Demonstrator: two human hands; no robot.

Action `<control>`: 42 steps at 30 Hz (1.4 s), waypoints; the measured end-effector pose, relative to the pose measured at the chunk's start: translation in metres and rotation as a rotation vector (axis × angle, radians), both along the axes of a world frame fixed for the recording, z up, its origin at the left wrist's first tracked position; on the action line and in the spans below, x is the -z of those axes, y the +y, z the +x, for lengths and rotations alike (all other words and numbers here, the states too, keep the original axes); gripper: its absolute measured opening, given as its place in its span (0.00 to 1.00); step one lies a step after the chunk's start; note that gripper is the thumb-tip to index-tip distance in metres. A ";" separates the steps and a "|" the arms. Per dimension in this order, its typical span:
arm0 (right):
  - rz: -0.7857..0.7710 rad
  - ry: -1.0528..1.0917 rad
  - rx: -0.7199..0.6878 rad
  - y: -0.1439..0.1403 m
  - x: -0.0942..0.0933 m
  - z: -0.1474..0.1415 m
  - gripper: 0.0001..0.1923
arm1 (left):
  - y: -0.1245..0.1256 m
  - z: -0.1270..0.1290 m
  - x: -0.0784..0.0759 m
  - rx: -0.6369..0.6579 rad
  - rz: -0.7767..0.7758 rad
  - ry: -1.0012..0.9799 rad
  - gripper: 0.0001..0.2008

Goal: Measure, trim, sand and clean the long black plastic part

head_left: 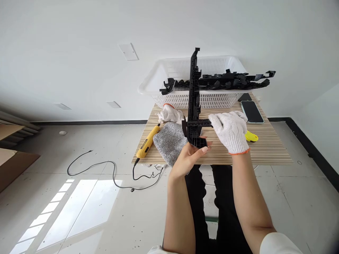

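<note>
My bare left hand (pixel 189 157) is closed around the lower end of a long black plastic trim part (pixel 194 95), which points away from me over the table. My right hand (pixel 230 129), in a white knit glove with an orange cuff, grips a black caliper (pixel 199 123). The caliper's jaws lie across the trim part, near its lower end; whether they press on both sides I cannot tell. Under the left hand's side lies a grey speckled cloth (pixel 171 141). Just right of the gloved hand is a bright yellow object (pixel 251 136), partly hidden.
A white plastic basket (pixel 150 84) at the back holds several similar black trim parts (pixel 227 82). On the slatted tabletop (pixel 270 153) are a yellow corded tool (pixel 147 143), a white glove (pixel 170 113) and a phone (pixel 252 112). A black cable (pixel 113 173) trails over the floor.
</note>
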State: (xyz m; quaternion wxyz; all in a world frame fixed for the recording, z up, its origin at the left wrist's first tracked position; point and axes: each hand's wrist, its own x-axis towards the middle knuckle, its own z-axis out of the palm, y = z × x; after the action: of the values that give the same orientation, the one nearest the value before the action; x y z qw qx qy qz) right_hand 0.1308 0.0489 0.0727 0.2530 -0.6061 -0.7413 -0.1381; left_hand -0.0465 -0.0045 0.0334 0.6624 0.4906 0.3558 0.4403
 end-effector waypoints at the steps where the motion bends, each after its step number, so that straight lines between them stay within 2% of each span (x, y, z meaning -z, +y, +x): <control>1: -0.008 0.001 -0.012 0.000 0.000 0.000 0.23 | 0.000 0.001 0.000 -0.004 0.003 -0.005 0.21; 8: -0.132 0.088 -0.024 -0.002 -0.008 -0.004 0.23 | 0.001 0.001 0.004 -0.052 -0.024 -0.022 0.23; 12: -0.197 0.054 -0.069 -0.001 -0.006 -0.004 0.24 | 0.002 0.000 0.009 -0.107 -0.051 -0.048 0.18; 18: -0.209 -0.002 -0.087 -0.003 -0.005 -0.003 0.17 | 0.004 0.002 0.008 -0.245 -0.108 -0.136 0.17; 29: -0.207 0.018 -0.078 -0.003 -0.002 -0.001 0.16 | 0.005 0.004 0.008 -0.260 -0.186 -0.183 0.15; 33: -0.222 0.024 -0.076 -0.003 -0.003 0.000 0.15 | 0.005 0.006 0.005 -0.266 -0.174 -0.193 0.22; 38: -0.311 -0.016 -0.075 -0.005 -0.011 -0.002 0.14 | 0.004 0.008 0.004 -0.294 -0.126 -0.193 0.43; 42: -0.452 -0.021 0.000 -0.007 -0.014 -0.006 0.16 | 0.006 0.013 0.005 -0.314 -0.074 -0.185 0.45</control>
State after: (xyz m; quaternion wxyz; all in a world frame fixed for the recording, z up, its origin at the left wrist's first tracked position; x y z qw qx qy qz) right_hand 0.1248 0.0421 0.0870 0.1030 -0.6460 -0.7559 0.0255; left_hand -0.0336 0.0011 0.0286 0.6331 0.3616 0.3816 0.5681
